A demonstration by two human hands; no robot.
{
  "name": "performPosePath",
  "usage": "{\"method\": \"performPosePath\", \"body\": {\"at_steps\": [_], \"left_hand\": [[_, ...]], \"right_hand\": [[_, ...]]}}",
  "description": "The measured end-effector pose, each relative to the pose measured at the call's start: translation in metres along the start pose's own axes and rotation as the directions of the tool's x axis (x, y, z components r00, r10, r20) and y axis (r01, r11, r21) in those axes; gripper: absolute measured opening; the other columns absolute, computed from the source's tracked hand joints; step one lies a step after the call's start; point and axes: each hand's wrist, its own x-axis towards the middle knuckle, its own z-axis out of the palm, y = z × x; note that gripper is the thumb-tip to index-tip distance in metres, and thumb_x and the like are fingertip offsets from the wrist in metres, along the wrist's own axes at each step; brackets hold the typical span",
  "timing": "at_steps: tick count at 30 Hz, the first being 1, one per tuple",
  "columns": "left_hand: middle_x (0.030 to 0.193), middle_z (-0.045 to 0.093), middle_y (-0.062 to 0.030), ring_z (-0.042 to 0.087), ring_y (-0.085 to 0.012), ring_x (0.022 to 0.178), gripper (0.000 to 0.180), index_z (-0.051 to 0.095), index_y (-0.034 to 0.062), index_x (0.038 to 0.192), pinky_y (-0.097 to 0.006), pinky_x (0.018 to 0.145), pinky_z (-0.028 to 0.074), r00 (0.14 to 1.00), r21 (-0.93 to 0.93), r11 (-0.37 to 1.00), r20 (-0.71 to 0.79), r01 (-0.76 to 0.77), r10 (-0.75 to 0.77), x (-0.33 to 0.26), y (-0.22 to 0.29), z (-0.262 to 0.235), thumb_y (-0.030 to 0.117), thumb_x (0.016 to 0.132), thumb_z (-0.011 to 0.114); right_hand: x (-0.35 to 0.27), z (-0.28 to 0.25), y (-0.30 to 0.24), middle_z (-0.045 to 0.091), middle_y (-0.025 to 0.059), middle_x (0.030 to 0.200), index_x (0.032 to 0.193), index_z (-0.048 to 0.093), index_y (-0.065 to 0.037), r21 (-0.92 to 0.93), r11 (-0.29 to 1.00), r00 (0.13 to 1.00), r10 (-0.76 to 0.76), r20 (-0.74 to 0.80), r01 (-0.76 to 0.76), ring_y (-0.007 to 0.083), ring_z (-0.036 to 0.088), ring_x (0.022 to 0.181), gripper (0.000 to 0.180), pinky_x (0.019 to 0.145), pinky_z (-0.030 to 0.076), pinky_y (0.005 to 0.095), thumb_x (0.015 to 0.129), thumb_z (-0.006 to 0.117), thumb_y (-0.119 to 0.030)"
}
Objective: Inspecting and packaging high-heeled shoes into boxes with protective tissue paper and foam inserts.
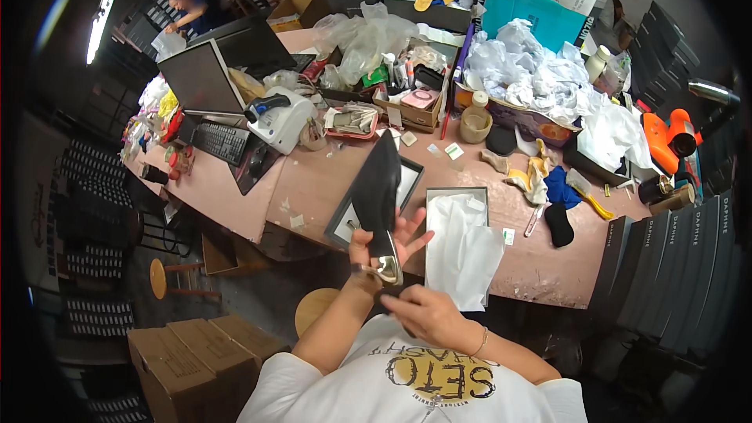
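Note:
A black pointed-toe shoe [374,188] with a shiny metallic heel stands upright in front of me, toe up, sole side toward me. My left hand [362,249] grips it near the heel, with some fingers spread out past its right side. Just below the heel, my right hand [432,315] is closed with its fingers pinched together. Something small and dark shows at its fingertips; I cannot make out what. Behind the shoe lies a dark-edged box part [410,175] with a pale inside. An open shoebox [457,190] lined with white tissue paper [460,247] lies to its right.
Dark shoeboxes [666,266] are stacked at the right. Crumpled paper [521,66] fills a box at the back. A label printer [283,121], keyboard [219,141] and monitor [202,78] stand left. Brushes, cloths and an orange tool [666,141] lie right. Cartons [196,352] stand lower left. A person works far left.

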Motion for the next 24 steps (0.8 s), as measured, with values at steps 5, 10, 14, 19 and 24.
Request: {"method": "performPosePath", "body": {"at_steps": [5,10,14,19,24], "left_hand": [[0.105,0.068,-0.0140,0.039,-0.0277,0.133,0.050,0.059,0.0003,0.117,-0.055,0.115,0.019,0.997,-0.023,0.999,-0.052,0.049,-0.051,0.001,-0.001,-0.013,0.017,0.071,0.056],[0.131,0.048,-0.0212,0.042,-0.0344,0.129,0.060,0.044,-0.0037,0.131,-0.041,0.108,0.033,0.896,0.905,0.142,-0.420,0.402,0.141,-0.011,-0.038,-0.085,0.018,0.081,0.068],[0.136,0.040,-0.0292,0.038,-0.0411,0.128,0.073,0.032,-0.0085,0.137,-0.043,0.106,0.032,0.871,0.760,-0.610,0.124,0.224,0.475,0.006,0.026,-0.098,0.021,0.082,0.069],[0.121,0.053,-0.0316,0.054,-0.0417,0.110,0.075,0.029,-0.0067,0.139,-0.043,0.097,0.041,0.819,0.720,-0.468,-0.245,0.512,0.520,0.021,0.095,-0.183,0.027,0.082,0.065],[0.091,0.062,-0.0164,0.062,-0.0263,0.076,0.042,0.049,-0.0009,0.123,-0.037,0.068,0.054,0.738,0.633,0.761,-0.580,0.141,0.345,0.028,0.102,-0.152,0.021,0.087,0.055]], "right_hand": [[-0.034,-0.038,0.034,0.059,0.0112,0.087,0.114,0.063,-0.003,0.011,0.975,0.939,0.219,-0.264,-0.224,0.0258,0.058,0.073,0.031,0.064,0.048,0.0337,0.083,0.064,-0.005],[-0.047,-0.035,0.092,0.058,0.0161,0.086,0.114,0.062,0.001,0.045,0.832,0.754,0.523,-0.398,-0.553,0.0294,0.057,0.078,0.029,0.072,0.046,0.0338,0.087,0.061,-0.008],[-0.067,-0.005,0.126,0.060,0.0165,0.088,0.113,0.063,0.000,0.005,0.793,0.758,0.584,-0.290,-0.609,0.0311,0.059,0.081,0.029,0.072,0.048,0.0350,0.086,0.064,-0.010],[-0.047,-0.018,0.107,0.061,0.0162,0.088,0.112,0.063,0.000,0.049,0.774,0.745,0.623,-0.237,-0.632,0.0315,0.060,0.080,0.028,0.071,0.048,0.0346,0.085,0.065,-0.011],[-0.041,-0.029,0.087,0.058,0.0140,0.086,0.113,0.061,0.000,0.120,0.777,0.740,0.626,-0.247,-0.618,0.0250,0.057,0.076,0.029,0.070,0.046,0.0303,0.086,0.063,-0.009]]}}
